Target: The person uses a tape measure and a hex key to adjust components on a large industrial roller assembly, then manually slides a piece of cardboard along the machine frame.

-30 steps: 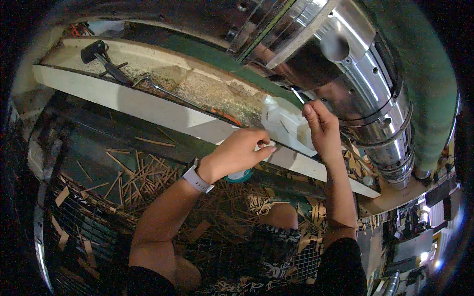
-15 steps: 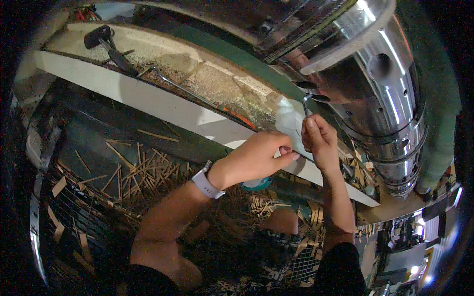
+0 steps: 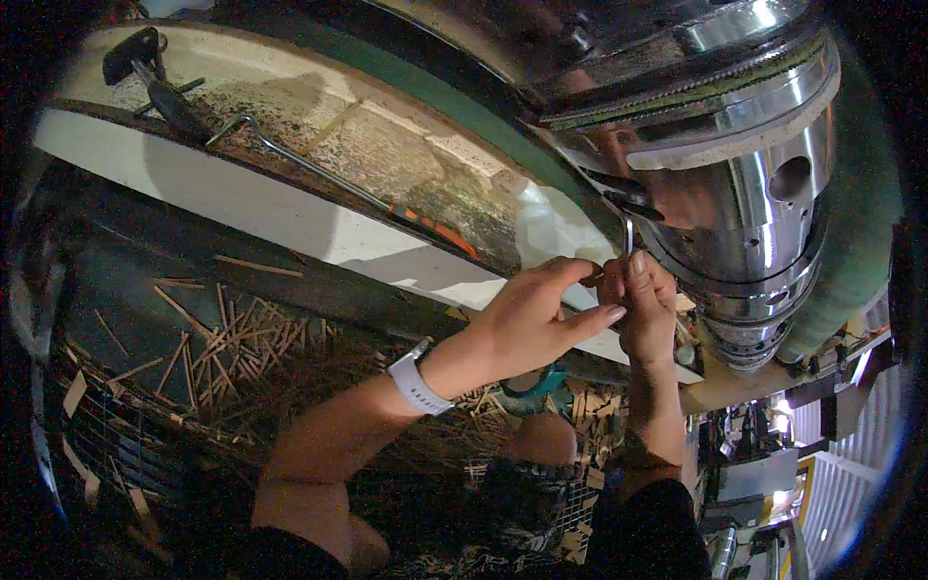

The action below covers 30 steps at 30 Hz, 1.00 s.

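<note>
My right hand (image 3: 643, 304) is closed around a bent metal hex key (image 3: 629, 235). The key's upper end points to the dark slotted part beside the polished metal cylinder (image 3: 764, 184); I cannot tell whether it touches. Beside it, my left hand (image 3: 536, 319), with a pale watch band at the wrist, reaches to the right fist. Its thumb and forefinger are apart next to the right fingers, and I see nothing held between them. A clear plastic bag (image 3: 556, 227) lies in the trough just behind both hands.
In the pale trough (image 3: 387, 145) lie a hooked metal rod with an orange handle (image 3: 319, 169) and a black-handled tool (image 3: 159, 82). The trough's white edge (image 3: 242, 208) runs beneath my hands. Thin wooden strips (image 3: 232, 343) litter the area below, near a teal round object (image 3: 532, 382).
My right hand has moved slightly down and right with the hex key. My left hand has moved right, up to the right hand, and its thumb and forefinger have spread. The view has shifted.
</note>
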{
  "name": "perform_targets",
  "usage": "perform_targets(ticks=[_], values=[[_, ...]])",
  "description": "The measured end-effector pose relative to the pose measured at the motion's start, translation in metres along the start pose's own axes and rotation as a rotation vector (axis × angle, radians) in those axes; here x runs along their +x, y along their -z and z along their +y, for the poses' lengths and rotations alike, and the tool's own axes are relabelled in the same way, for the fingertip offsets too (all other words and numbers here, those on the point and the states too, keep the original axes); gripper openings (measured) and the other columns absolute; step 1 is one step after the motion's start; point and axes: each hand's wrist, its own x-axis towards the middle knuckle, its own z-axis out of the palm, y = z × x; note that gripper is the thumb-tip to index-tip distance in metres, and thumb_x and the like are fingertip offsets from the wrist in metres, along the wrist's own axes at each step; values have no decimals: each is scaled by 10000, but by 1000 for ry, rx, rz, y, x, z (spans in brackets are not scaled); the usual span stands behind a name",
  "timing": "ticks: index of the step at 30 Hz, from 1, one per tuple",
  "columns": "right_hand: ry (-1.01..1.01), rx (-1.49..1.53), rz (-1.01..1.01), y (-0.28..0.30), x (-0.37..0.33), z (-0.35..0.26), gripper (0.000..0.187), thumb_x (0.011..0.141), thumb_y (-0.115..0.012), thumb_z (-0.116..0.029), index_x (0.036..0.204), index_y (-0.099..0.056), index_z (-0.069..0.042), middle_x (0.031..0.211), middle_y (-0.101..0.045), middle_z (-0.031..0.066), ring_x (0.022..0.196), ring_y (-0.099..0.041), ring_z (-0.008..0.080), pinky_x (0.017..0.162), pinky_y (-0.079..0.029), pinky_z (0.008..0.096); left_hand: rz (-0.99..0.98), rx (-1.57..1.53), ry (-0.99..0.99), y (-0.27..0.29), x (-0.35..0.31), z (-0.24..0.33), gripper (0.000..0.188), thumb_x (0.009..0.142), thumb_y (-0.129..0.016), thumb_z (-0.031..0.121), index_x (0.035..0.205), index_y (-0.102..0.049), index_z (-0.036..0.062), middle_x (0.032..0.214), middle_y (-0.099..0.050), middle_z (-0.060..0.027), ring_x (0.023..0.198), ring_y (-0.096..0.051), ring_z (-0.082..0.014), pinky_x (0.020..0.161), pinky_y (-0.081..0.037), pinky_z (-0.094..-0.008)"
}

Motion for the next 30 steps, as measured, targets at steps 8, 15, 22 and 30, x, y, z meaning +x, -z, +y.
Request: perform_targets(ticks=[8, 15, 22, 30], values=[[-45, -71, 73, 9, 2, -10, 383, 933, -445, -352, 706, -485, -46, 627, -462, -8, 582, -404, 76, 532, -336, 228, 87, -78, -34, -23, 7, -11, 413, 795, -661, 326, 984, -527, -16, 840, -603, -122, 637, -580, -200, 578, -461, -293], [-61, -224, -56, 25, 12, -25, 393, 931, -443, -360, 706, -503, -43, 624, -474, -16, 584, -415, 81, 533, -342, 240, 93, -196, 42, -33, 15, -13, 434, 781, -674, 363, 957, -531, -7, 795, -579, -69, 601, -503, -119, 568, -426, -271], [-146, 197, -15, -6, 2, 0, 404, 925, -444, -399, 686, -472, -74, 609, -475, -4, 532, -447, 82, 470, -367, 217, 35, -408, 32, -34, 17, -36, 517, 784, -655, 436, 1026, -490, 10, 839, -548, -41, 731, -539, -126, 661, -457, -253], [-52, 306, 50, -16, 7, 13, 396, 910, -485, -386, 661, -481, -79, 600, -510, 7, 538, -455, 83, 486, -350, 211, -34, -292, 214, -21, 11, -15, 311, 873, -575, 293, 1008, -436, 49, 775, -501, -1, 524, -545, -108, 463, -460, -229]])
